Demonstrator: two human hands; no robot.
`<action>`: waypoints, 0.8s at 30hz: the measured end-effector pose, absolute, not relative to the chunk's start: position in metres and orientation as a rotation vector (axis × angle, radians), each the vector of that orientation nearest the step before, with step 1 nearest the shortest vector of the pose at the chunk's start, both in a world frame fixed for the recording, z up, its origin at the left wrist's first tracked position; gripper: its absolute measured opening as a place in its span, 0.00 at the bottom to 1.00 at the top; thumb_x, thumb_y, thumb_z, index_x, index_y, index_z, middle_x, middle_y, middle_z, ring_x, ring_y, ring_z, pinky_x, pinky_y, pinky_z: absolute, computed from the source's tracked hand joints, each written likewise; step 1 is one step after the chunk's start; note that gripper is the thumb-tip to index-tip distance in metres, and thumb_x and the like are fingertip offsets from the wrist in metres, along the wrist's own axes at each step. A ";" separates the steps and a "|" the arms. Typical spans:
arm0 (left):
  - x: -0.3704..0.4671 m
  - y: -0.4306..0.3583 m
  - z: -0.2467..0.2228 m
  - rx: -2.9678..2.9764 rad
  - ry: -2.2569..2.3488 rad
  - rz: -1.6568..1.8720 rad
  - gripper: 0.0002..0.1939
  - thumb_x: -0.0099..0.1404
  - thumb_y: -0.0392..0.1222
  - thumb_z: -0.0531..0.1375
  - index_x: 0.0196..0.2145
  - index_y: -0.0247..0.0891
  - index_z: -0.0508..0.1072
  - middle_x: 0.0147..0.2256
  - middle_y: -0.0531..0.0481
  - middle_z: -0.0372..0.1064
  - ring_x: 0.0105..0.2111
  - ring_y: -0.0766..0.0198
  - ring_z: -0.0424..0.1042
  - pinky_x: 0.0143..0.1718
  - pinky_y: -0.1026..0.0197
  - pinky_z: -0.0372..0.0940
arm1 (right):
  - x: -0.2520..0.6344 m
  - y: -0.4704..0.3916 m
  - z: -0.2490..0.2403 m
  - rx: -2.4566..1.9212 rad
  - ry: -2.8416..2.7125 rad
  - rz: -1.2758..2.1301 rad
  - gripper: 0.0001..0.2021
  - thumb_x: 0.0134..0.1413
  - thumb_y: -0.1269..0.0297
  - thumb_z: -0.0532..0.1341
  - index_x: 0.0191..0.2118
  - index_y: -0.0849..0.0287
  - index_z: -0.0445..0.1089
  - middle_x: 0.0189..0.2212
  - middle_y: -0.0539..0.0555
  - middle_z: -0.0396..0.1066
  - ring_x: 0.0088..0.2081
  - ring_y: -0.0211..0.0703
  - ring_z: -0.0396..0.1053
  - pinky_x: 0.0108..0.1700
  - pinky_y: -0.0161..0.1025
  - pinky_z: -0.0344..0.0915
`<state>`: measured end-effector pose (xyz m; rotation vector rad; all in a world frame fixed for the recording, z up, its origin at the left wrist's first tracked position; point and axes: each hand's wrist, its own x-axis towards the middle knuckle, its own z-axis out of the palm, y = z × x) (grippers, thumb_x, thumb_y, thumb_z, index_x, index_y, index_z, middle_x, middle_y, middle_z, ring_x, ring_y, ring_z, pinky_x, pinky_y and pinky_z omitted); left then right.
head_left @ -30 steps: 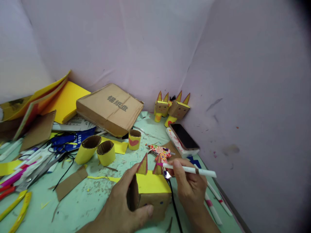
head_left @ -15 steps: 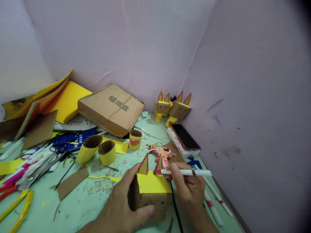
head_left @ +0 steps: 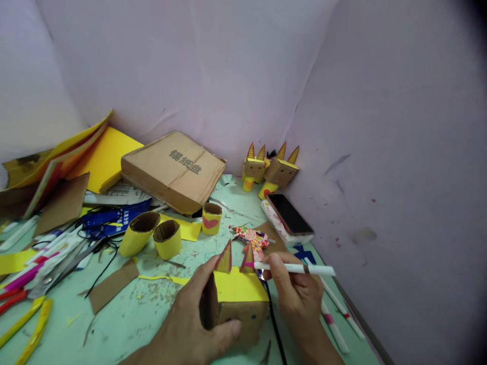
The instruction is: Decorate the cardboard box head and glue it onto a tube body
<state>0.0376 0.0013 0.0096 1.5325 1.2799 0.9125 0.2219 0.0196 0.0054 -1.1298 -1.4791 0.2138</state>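
Head view: left fingers (head_left: pixel 203 272) grasp yellow-topped box (head_left: pixel 239 290); right fingers (head_left: pixel 280 276) grip marker (head_left: pixel 294 268), tip (head_left: pixel 250 264) at triangular ear (head_left: pixel 248 254).

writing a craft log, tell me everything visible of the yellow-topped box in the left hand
The box looks like brown cardboard with a yellow top. Two pointed brownish ears with reddish edges stand on it. The near face bears dark dots; the left side looks open. The left hand grips it at the near side of the table; the right hand holds a marker, pink tip at the right-hand ear, contact unclear.
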 end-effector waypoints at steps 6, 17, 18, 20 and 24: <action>0.037 0.001 0.009 1.540 1.296 0.933 0.43 0.46 0.44 0.64 0.61 0.37 0.62 0.61 0.41 0.63 0.61 0.43 0.60 0.63 0.43 0.56 | 0.223 0.019 0.004 -1.170 -1.433 0.196 0.15 0.63 0.64 0.57 0.25 0.58 0.73 0.18 0.47 0.70 0.20 0.36 0.67 0.24 0.31 0.63; 0.029 0.005 -0.023 1.670 1.219 0.970 0.45 0.49 0.48 0.65 0.64 0.43 0.58 0.63 0.44 0.61 0.61 0.43 0.61 0.61 0.44 0.59 | 0.221 0.020 0.007 -1.168 -1.438 0.203 0.16 0.63 0.65 0.57 0.24 0.57 0.70 0.18 0.46 0.69 0.21 0.34 0.67 0.24 0.29 0.62; 0.028 0.005 -0.024 1.675 1.213 0.981 0.45 0.49 0.48 0.65 0.64 0.43 0.58 0.63 0.44 0.61 0.61 0.43 0.61 0.61 0.44 0.60 | 0.221 0.019 0.008 -1.155 -1.457 0.211 0.16 0.63 0.65 0.57 0.24 0.57 0.70 0.18 0.45 0.69 0.21 0.34 0.67 0.24 0.28 0.61; 0.028 0.006 -0.025 1.680 1.206 0.993 0.44 0.50 0.48 0.65 0.64 0.43 0.58 0.63 0.45 0.61 0.62 0.42 0.60 0.60 0.44 0.60 | 0.220 0.019 0.009 -1.125 -1.486 0.236 0.15 0.63 0.67 0.57 0.24 0.57 0.70 0.18 0.45 0.69 0.21 0.33 0.67 0.25 0.28 0.61; 0.029 0.006 -0.027 1.679 1.200 1.005 0.44 0.50 0.48 0.65 0.64 0.44 0.58 0.63 0.45 0.61 0.61 0.43 0.61 0.60 0.44 0.61 | 0.221 0.019 0.005 -1.104 -1.504 0.273 0.14 0.62 0.68 0.57 0.25 0.56 0.72 0.20 0.45 0.71 0.23 0.34 0.69 0.26 0.28 0.62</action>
